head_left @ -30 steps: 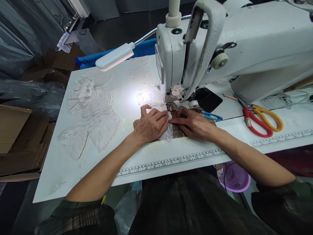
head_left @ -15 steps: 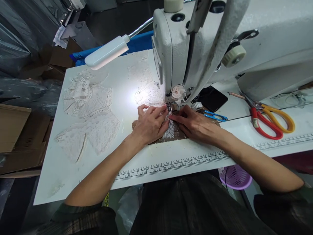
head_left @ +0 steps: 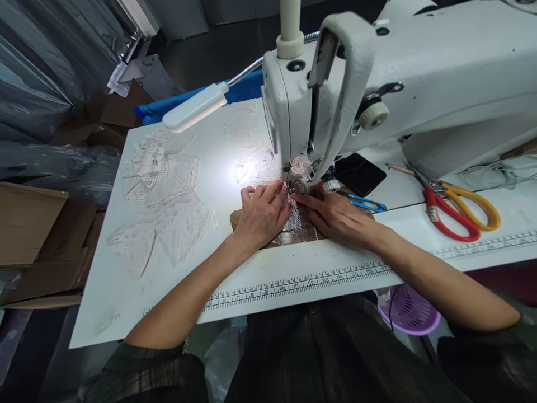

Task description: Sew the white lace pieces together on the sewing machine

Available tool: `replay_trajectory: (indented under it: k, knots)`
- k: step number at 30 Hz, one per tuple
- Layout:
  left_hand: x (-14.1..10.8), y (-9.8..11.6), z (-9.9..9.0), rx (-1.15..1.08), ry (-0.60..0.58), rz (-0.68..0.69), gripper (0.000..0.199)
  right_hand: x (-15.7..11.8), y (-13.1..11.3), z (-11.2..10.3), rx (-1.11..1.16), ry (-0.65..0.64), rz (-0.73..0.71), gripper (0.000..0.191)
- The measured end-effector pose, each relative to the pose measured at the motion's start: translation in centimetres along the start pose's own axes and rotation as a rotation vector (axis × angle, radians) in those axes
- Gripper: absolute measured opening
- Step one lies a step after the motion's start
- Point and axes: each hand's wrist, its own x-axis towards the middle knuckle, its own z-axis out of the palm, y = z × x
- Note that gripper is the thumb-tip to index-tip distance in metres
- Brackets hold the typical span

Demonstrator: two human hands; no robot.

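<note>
White lace fabric lies under the presser foot of a white sewing machine, with a strip of it showing between my hands. My left hand is closed on the lace just left of the foot, fingertips close to the needle. From the right, my right hand holds the lace edge, its index finger pointing at the foot; the thumb is largely hidden. A pale fabric rosette sits on the machine above the foot. More lace spreads behind my left hand.
Lace pieces lie on the left of the white table. A lamp shines on the work. Right of my hand are blue thread snips, a black phone, and red-and-yellow-handled scissors. A purple basket stands below.
The head view has shifted, so the machine's upper part shows more and the table sits slightly farther right. Both hands stay on the lace by the presser foot, with scarcely any movement.
</note>
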Motion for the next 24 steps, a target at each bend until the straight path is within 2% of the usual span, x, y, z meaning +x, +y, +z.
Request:
replay_trajectory:
  k: [2, 5, 9, 11, 13, 16, 20, 24]
  knots:
    - [0.4, -0.7, -0.3, -0.031, 0.039, -0.009, 0.027, -0.1, 0.0, 0.0, 0.015, -0.005, -0.002, 0.051]
    - [1.7, -3.0, -0.6, -0.02, 0.067, -0.059, 0.024, -0.1, -0.3, -0.1, 0.04, 0.0, 0.001, 0.052]
    - [3.6, -6.4, -0.4, 0.005, -0.077, -0.041, 0.026, -0.1, -0.4, -0.4, 0.096, 0.011, 0.023, 0.047]
    - [3.9, -6.9, -0.5, 0.009, -0.082, -0.02, 0.028, -0.2, -0.3, -0.6, 0.153, 0.034, 0.034, 0.045]
    - [3.6, -6.2, -1.1, 0.019, -0.026, -0.011, 0.028, -0.2, 0.0, -0.7, 0.213, 0.069, 0.033, 0.043]
    - [2.2, -4.1, -2.1, -0.021, 0.031, 0.039, 0.022, -0.1, 0.5, -0.8, 0.283, 0.121, 0.022, 0.04]
    - [0.2, -1.9, -2.7, -0.298, -0.142, 0.179, 0.019, 0.2, 0.8, -0.6, 0.338, 0.177, 0.051, 0.041]
    - [-0.7, -2.2, -2.5, -0.381, -0.236, 0.169, 0.02, 0.2, 0.7, -0.5, 0.336, 0.19, 0.073, 0.037]
